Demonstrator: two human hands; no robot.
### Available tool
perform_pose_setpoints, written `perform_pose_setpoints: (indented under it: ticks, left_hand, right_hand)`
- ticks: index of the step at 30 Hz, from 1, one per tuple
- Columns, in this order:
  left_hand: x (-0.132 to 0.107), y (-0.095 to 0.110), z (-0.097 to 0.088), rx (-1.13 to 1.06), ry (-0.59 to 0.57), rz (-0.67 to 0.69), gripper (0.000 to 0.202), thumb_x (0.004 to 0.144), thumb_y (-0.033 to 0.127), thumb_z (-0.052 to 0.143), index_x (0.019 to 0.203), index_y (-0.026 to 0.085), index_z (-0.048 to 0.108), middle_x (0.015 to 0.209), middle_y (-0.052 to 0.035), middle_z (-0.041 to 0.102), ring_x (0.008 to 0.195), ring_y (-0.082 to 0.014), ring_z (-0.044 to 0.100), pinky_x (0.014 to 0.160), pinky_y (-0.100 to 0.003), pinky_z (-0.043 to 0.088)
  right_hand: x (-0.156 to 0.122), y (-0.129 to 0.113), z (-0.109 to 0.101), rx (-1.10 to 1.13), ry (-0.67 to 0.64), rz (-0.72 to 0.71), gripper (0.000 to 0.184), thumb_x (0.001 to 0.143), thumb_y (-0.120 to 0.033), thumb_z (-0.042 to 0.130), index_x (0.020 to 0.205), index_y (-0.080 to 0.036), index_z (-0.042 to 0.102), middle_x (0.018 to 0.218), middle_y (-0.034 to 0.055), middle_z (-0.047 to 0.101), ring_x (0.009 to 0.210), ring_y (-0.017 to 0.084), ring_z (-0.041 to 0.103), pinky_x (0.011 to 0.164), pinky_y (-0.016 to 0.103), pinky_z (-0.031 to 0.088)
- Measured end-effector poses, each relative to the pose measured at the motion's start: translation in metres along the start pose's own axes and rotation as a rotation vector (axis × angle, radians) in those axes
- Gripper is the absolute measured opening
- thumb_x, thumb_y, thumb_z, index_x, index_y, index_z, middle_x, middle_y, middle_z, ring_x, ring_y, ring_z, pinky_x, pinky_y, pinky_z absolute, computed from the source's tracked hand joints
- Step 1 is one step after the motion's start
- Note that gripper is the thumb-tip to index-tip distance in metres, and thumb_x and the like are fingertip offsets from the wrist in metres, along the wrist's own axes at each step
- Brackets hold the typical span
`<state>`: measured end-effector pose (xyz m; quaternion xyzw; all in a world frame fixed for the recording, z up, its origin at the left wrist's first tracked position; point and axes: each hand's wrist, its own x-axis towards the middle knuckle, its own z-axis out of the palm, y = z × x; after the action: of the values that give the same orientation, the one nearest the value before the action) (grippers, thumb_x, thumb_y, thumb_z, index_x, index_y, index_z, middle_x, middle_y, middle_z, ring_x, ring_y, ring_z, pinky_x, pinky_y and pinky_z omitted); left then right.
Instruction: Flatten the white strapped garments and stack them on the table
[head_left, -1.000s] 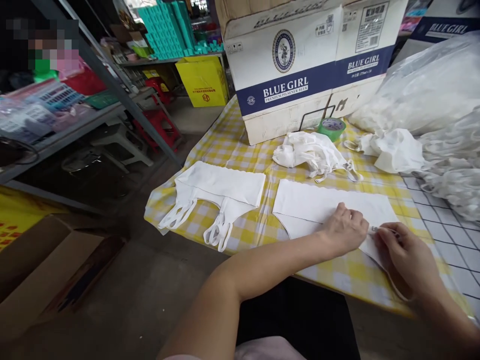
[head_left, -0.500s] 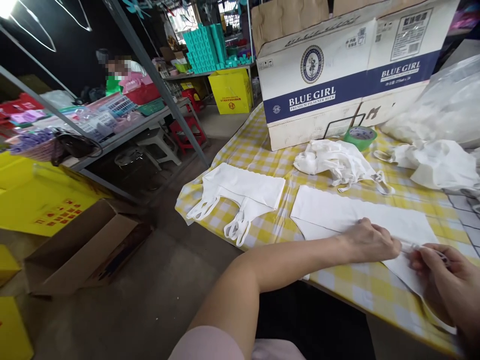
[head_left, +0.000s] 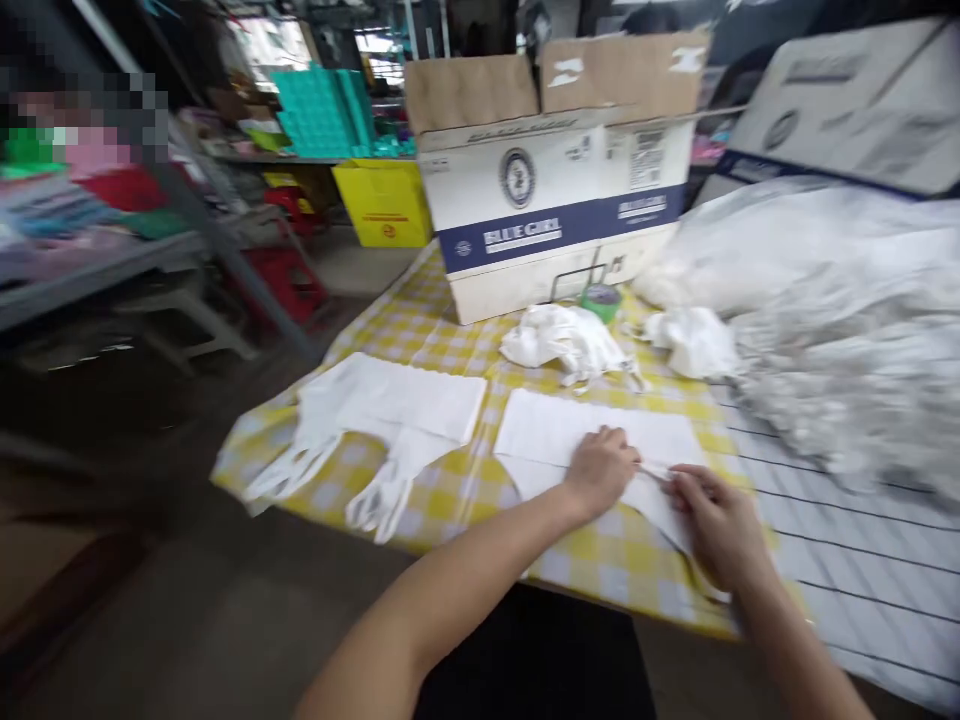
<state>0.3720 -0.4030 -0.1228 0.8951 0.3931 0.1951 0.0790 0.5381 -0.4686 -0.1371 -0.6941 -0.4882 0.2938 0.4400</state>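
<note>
A white strappy camisole top (head_left: 525, 425) lies flat on the yellow checked cloth (head_left: 442, 520) before me. My left hand (head_left: 604, 468) rests on its middle, fingers closed on the fabric by a thin strap. Just to the right, my right hand (head_left: 716, 525) pinches the same strap at the top's right side, and a short length runs between both hands. Motion blur hides the fingertips in part. Left of this lies another white camisole top (head_left: 405, 400), spread flat with its looped straps pointing toward the near table edge.
Behind are a crumpled white garment (head_left: 559, 340), a green tape roll (head_left: 600, 302) and a large beer carton (head_left: 570, 265). White fabric in clear plastic (head_left: 840, 290) heaps up at right, by a striped cloth (head_left: 840, 570). A metal post (head_left: 240, 250) stands left.
The view has swung right, so everything sits further left in it and the heap at right shows more. Both hands stay at the same top and strap.
</note>
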Motion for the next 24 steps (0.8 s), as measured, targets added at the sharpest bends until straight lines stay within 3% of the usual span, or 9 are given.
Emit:
perform_pose_setpoints:
  ticks: [4,10,16,24]
  left_hand:
    - [0.010,-0.010,0.003,-0.191,0.031,-0.068,0.013,0.082,0.030,0.055,0.085,0.023,0.066,0.090,-0.0021,0.055,0.094,-0.0182,0.045,0.082,-0.033,0.038]
    - [0.015,-0.012,0.005,-0.278,0.052,-0.085,0.011,0.081,0.029,0.058,0.080,0.022,0.067,0.087,-0.0011,0.055,0.091,-0.0180,0.044,0.078,-0.032,0.037]
    - [0.014,-0.014,0.006,-0.288,0.076,-0.080,0.012,0.082,0.029,0.056,0.080,0.022,0.066,0.087,-0.0005,0.054,0.090,-0.0174,0.043,0.077,-0.032,0.037]
    - [0.013,-0.015,0.008,-0.299,0.068,-0.084,0.014,0.084,0.030,0.054,0.080,0.022,0.065,0.088,-0.0009,0.055,0.090,-0.0174,0.043,0.078,-0.032,0.037]
  right_hand:
    - [0.009,-0.011,-0.001,0.079,-0.101,0.037,0.038,0.075,-0.051,0.054,0.086,-0.015,0.061,0.061,0.0027,0.061,0.051,0.014,0.052,0.047,0.024,0.040]
    - [0.019,-0.021,-0.005,0.019,-0.161,-0.027,0.031,0.078,-0.046,0.051,0.084,-0.016,0.060,0.058,-0.0005,0.054,0.053,0.013,0.047,0.048,0.023,0.037]
    - [0.023,-0.026,0.007,-0.241,-0.139,-0.152,0.019,0.082,-0.032,0.046,0.081,-0.018,0.060,0.075,0.0014,0.064,0.064,0.015,0.054,0.061,0.025,0.040]
    - [0.030,-0.029,0.010,-0.514,-0.104,-0.273,0.017,0.082,-0.021,0.041,0.080,-0.020,0.058,0.078,0.0018,0.066,0.070,0.016,0.058,0.064,0.025,0.039]
